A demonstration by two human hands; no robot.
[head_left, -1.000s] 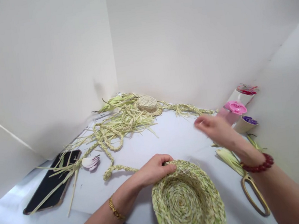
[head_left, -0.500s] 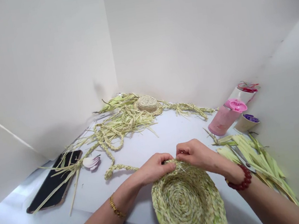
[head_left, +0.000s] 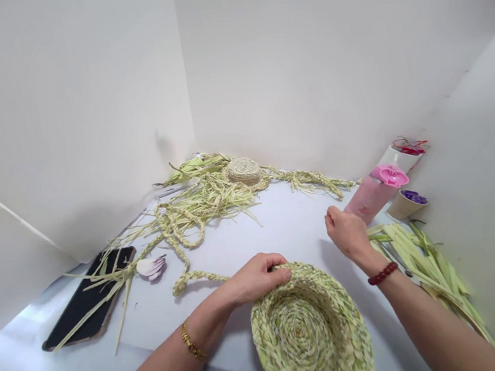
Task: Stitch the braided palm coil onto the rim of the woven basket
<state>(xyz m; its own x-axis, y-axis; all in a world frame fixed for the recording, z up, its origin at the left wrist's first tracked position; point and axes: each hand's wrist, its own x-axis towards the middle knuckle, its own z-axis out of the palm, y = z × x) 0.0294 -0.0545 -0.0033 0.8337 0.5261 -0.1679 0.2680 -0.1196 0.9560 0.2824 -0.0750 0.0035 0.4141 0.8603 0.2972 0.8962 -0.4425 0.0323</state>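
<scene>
A round woven basket [head_left: 301, 325] of pale green braid faces me at the bottom centre, its coiled inside showing. My left hand [head_left: 263, 276] pinches its upper rim between thumb and fingers. From beneath that hand a braided cord [head_left: 202, 276] runs left across the table. My right hand [head_left: 347, 233] is raised to the right of the basket, apart from it, with its fingers closed. Whatever it grips, if anything, is too small to make out.
Behind lie a small woven hat [head_left: 244, 171] and loose husk strips [head_left: 217, 199]. A phone [head_left: 86, 303] and a white-purple clip [head_left: 151, 268] are left. Right are a pink bottle [head_left: 369, 196], a cup with purple contents [head_left: 407, 203] and green husks [head_left: 427, 252].
My right hand has left the basket's rim and moved right and slightly up, near the pink bottle. My left hand and the basket have hardly moved.
</scene>
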